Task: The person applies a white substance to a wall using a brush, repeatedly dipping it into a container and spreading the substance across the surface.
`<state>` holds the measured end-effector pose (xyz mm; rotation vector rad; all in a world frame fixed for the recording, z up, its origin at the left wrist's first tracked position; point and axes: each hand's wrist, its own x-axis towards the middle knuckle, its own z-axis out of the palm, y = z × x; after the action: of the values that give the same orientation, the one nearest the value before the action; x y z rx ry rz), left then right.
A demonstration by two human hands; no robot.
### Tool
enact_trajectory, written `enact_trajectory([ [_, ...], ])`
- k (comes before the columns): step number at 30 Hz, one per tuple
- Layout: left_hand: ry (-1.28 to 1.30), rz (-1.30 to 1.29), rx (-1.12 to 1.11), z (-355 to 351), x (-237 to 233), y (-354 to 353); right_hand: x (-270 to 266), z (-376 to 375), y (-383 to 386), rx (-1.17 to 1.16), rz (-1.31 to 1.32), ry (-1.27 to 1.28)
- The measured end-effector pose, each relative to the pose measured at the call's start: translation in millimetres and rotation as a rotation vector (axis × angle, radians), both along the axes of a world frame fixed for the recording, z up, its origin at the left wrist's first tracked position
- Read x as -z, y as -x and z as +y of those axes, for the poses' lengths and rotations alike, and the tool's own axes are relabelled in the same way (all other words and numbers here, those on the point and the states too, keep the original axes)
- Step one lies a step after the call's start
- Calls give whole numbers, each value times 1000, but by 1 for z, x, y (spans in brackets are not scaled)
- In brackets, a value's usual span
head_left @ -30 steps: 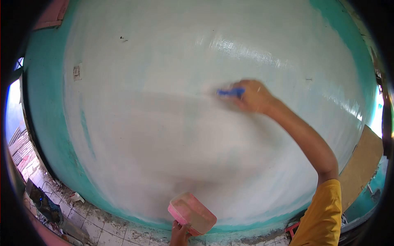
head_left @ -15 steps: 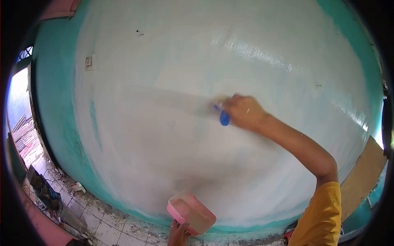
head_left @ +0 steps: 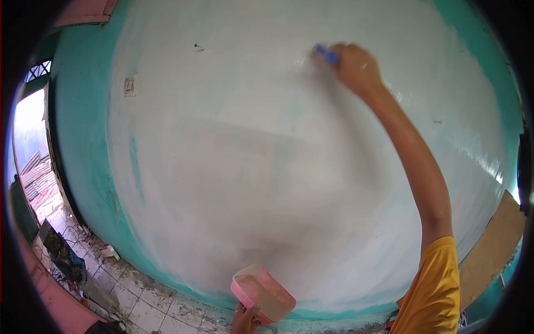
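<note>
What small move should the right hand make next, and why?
Probably a downward stroke: the right hand holds the blue tool against the wall with the arm stretched high, and greyer, uneven patches lie below it. The left hand holds the pink tub low.

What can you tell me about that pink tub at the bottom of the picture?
The pink tub is a small rectangular tray with rounded corners, seemingly translucent plastic. It is open on top, tilted, its inside smeared pale. The left hand grips its lower corner from beneath, holding it low before the whitened wall, well below the right hand with its blue brush.
</note>
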<state>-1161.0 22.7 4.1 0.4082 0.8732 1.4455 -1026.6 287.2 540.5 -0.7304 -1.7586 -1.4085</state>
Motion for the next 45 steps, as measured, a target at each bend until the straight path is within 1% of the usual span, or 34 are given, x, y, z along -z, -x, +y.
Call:
enact_trajectory([
  [1, -6, -5, -9, -2, -3, 1, 27, 0, 6, 22, -154, 21],
  [3, -16, 2, 3, 1, 9, 8, 90, 0, 13, -36, -383, 129],
  [5, -26, 8, 14, 0, 22, 11, 138, -17, 16, -176, -496, 420],
  [6, -10, -9, -15, 1, 25, 12, 137, -21, 19, -180, -498, 418],
  [8, 7, -27, -44, 0, 31, 13, 131, -30, 21, -80, -346, 676],
  [9, 7, -35, -51, -1, 34, 14, 119, -26, 22, -39, -296, 609],
  [11, 9, -41, -57, 0, 33, 16, 71, -3, 24, 19, -143, 525],
  [12, 21, -44, -58, 1, 28, 17, 47, -11, 22, -98, -63, 466],
  [13, 31, -47, -59, 2, 25, 18, 24, -28, 27, 73, 15, 383],
  [14, 34, -46, -59, 2, 27, 19, 6, -20, 27, 90, 105, 234],
  [15, 24, -41, -57, 2, 32, 20, -7, -16, 26, 12, 150, 133],
  [17, 15, -34, -61, 1, 44, 23, -15, -5, 27, -149, 101, -96],
  [18, 30, -22, -45, 1, 52, 26, -9, -3, 29, -151, 102, -95],
  [20, 44, -14, -30, 2, 52, 28, 20, 0, 39, -39, -43, -120],
  [21, 47, -12, -42, 0, 44, 29, 44, 5, 43, -7, -169, -58],
  [23, 56, -14, -54, 0, 33, 29, 105, 9, 46, -107, -356, -3],
  [24, 41, -31, -87, 0, 29, 28, 133, 9, 46, -166, -405, 32],
  [25, 27, -46, -122, -1, 24, 27, 154, 0, 43, -210, -433, 165],
  [26, 39, -45, -119, -2, 18, 28, 169, -14, 42, -194, -401, 297],
  [27, 11, -56, -127, -3, 11, 29, 182, -27, 40, -191, -396, 312],
  [29, 1, -57, -123, -4, 0, 29, 206, -49, 29, -249, -184, 622],
  [30, -24, -11, -155, -2, -2, 26, 222, -58, 21, -247, -172, 641],
  [31, -46, 32, -188, -2, -7, 24, 239, -67, 12, -307, -76, 671],
  [32, -32, 18, -177, -1, -16, 24, 257, -76, 4, -364, 18, 702],
  [33, -15, 2, -168, 0, -26, 22, 278, -84, -4, -364, 22, 731],
  [35, -53, 33, -165, 4, -31, 19, 319, -101, -18, -635, 444, 1013],
  [36, -54, 65, -178, 4, -38, 13, 324, -121, -26, -668, 579, 1189],
  [37, -52, 100, -189, 4, -46, 7, 340, -129, -32, -661, 594, 1227],
  [39, -99, 85, -170, 8, -47, -2, 371, -143, -45, -990, 1157, 1447],
  [40, -126, 58, -162, 9, -48, -7, 377, -156, -49, -1074, 1263, 1470],
  [41, -152, 28, -154, 10, -48, -12, 384, -169, -56, -1046, 1296, 1503],
  [43, -151, 28, -126, 9, -48, -21, 397, -189, -69, -1084, 1420, 1543],
  [44, -195, 30, -99, 6, -47, -25, 408, -199, -77, -1063, 1450, 1564],
  [45, -166, 35, -93, 2, -45, -30, 422, -208, -85, -1055, 1445, 1556],
])
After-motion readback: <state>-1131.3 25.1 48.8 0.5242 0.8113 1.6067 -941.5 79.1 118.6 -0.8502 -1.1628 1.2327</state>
